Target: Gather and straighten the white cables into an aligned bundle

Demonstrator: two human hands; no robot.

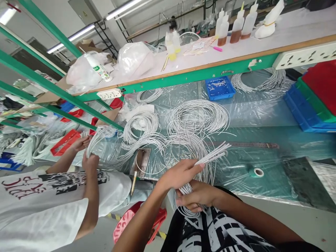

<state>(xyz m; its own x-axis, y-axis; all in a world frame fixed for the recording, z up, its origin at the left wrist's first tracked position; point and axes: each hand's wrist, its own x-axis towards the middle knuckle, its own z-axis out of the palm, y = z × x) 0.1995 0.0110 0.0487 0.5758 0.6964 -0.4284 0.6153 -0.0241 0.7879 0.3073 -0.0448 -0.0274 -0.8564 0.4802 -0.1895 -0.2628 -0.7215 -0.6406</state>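
Observation:
My left hand [182, 172] is closed around a bundle of thin white wires [215, 153], whose cut ends stick out to the right past its thumb. Just below, my right hand [198, 196] grips the same bundle lower down, close to my body. From there the wires loop down in front of my shirt. Large loose coils of white wire [198, 117] lie on the table beyond my hands, some strands reaching close to them. A smaller coil [141, 124] rests to their left.
On my left, a co-worker's hands [90, 161] hold white wires. A tape roll [258, 172] and a ruler [252, 144] lie to the right. Stacked bins [309, 101] stand farther right, and a blue tray [219, 87] sits behind. Bottles [237, 26] stand on the raised shelf [183, 68].

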